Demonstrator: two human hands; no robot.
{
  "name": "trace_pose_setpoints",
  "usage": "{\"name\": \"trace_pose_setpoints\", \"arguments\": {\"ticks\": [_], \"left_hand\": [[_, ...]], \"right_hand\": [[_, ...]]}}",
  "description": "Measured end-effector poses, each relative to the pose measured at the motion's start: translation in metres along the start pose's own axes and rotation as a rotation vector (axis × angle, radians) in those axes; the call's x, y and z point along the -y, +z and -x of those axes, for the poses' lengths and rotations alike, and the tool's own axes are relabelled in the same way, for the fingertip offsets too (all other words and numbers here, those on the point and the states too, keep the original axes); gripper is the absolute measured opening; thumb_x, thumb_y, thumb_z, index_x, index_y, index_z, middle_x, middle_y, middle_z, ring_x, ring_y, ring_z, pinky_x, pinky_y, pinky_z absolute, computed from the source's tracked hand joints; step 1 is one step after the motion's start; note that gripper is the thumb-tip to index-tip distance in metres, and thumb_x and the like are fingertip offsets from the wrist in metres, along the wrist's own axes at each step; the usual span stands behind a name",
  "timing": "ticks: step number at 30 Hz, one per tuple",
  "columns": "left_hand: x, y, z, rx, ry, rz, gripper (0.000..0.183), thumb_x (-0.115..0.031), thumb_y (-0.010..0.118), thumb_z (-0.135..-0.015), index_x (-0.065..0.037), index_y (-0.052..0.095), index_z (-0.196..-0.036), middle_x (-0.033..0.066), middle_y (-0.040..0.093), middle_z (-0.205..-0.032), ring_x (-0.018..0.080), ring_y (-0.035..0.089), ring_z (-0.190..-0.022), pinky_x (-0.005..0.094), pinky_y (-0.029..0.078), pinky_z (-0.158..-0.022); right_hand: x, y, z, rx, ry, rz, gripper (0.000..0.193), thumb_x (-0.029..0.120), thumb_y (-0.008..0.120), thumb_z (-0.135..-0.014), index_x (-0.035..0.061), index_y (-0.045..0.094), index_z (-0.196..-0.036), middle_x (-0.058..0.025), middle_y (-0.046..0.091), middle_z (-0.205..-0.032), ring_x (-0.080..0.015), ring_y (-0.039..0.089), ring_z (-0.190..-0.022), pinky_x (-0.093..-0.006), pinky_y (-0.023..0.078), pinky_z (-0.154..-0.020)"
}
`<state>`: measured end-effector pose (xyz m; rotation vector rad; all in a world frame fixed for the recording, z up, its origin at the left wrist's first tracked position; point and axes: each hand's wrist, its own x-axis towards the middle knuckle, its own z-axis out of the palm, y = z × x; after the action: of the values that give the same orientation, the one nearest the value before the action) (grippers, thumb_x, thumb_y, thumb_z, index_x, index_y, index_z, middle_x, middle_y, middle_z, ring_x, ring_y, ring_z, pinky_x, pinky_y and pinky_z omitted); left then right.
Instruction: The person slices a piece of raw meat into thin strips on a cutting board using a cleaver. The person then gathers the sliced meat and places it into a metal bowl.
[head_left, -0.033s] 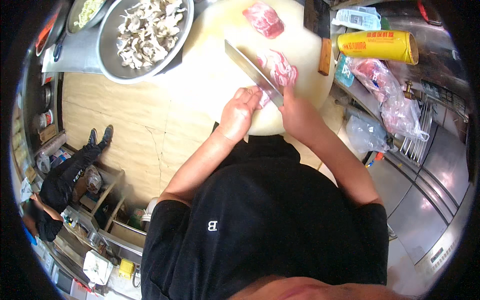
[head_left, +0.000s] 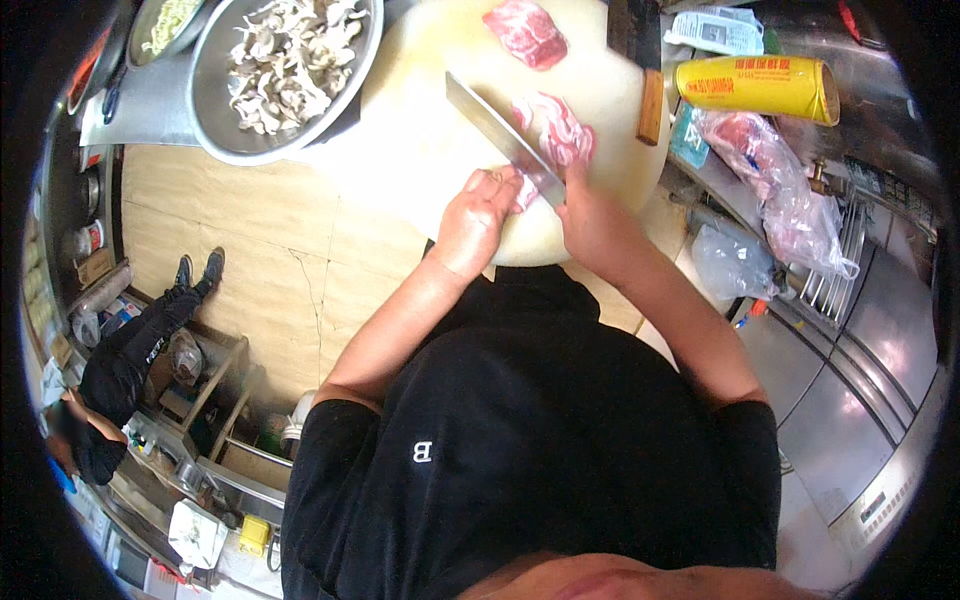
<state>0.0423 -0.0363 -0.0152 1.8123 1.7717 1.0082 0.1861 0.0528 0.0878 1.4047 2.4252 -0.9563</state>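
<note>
My right hand [head_left: 598, 225] grips a broad-bladed cleaver [head_left: 500, 130]; its handle is hidden in the fist, and the blade slants away to the far left. Against the blade's near end, a small piece of raw meat [head_left: 525, 195] is pinned by my left hand [head_left: 475, 220], whose fingers are curled over it. All this happens on a round, pale cutting board [head_left: 420, 120]. Just beyond the blade, to the right, lies a small heap of pink meat slices [head_left: 567, 135]. A larger raw meat chunk [head_left: 525, 35] sits at the board's far side.
A metal bowl [head_left: 205, 125] of torn mushrooms [head_left: 290, 70] stands at far left. A wooden handle [head_left: 650, 108] lies at the board's right edge. Farther right are a yellow roll [head_left: 755, 90], bagged meat [head_left: 780, 190] and a clear plastic bag [head_left: 735, 260]. Another person [head_left: 125, 370] is at left.
</note>
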Motion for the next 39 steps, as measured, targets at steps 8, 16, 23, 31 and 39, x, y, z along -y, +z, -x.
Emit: {"name": "trace_pose_setpoints", "arguments": {"ticks": [8, 16, 23, 31, 39], "left_hand": [[0.001, -0.001, -0.001, 0.022, 0.036, -0.036, 0.040, 0.001, 0.073, -0.070, 0.000, 0.066, -0.109, 0.0110, 0.066, -0.115, 0.0291, 0.059, -0.093, 0.0355, 0.052, -0.084], [-0.017, 0.015, 0.000, 0.002, 0.084, -0.269, 0.042, -0.005, 0.072, -0.071, 0.003, 0.062, -0.111, 0.0141, 0.061, -0.121, 0.0314, 0.058, -0.104, 0.0377, 0.053, -0.088], [-0.007, 0.017, -0.002, -0.042, 0.043, -0.139, 0.044, -0.007, 0.078, -0.068, -0.001, 0.067, -0.110, 0.0118, 0.067, -0.114, 0.0298, 0.061, -0.098, 0.0365, 0.054, -0.085], [-0.007, 0.018, -0.002, -0.010, 0.029, -0.116, 0.044, -0.010, 0.079, -0.067, 0.000, 0.066, -0.108, 0.0113, 0.065, -0.115, 0.0292, 0.060, -0.098, 0.0359, 0.054, -0.081], [0.031, -0.012, -0.028, -0.128, 0.007, -0.226, 0.047, -0.002, 0.078, -0.066, 0.002, 0.066, -0.112, 0.0137, 0.065, -0.114, 0.0317, 0.059, -0.102, 0.0368, 0.051, -0.089]], "right_hand": [[-0.006, 0.021, -0.024, -0.085, -0.078, -0.004, 0.025, 0.008, 0.060, -0.086, -0.0068, 0.049, -0.102, -0.0292, 0.066, -0.080, -0.0434, 0.068, -0.080, -0.0503, 0.054, -0.069], [-0.014, 0.016, -0.001, -0.076, -0.048, -0.019, 0.037, 0.009, 0.059, -0.090, -0.0065, 0.041, -0.118, -0.0305, 0.064, -0.082, -0.0467, 0.064, -0.080, -0.0541, 0.049, -0.070], [-0.038, 0.014, 0.034, 0.073, 0.102, -0.094, 0.029, 0.007, 0.058, -0.089, -0.0052, 0.044, -0.111, -0.0299, 0.064, -0.083, -0.0464, 0.064, -0.081, -0.0545, 0.049, -0.072], [-0.003, 0.020, -0.048, -0.222, -0.072, -0.100, 0.031, 0.005, 0.058, -0.088, -0.0083, 0.045, -0.113, -0.0326, 0.064, -0.092, -0.0456, 0.065, -0.088, -0.0517, 0.052, -0.076], [-0.023, 0.003, -0.001, 0.017, 0.015, 0.034, 0.031, 0.008, 0.057, -0.090, -0.0058, 0.047, -0.116, -0.0298, 0.065, -0.085, -0.0450, 0.065, -0.085, -0.0525, 0.050, -0.076]]}}
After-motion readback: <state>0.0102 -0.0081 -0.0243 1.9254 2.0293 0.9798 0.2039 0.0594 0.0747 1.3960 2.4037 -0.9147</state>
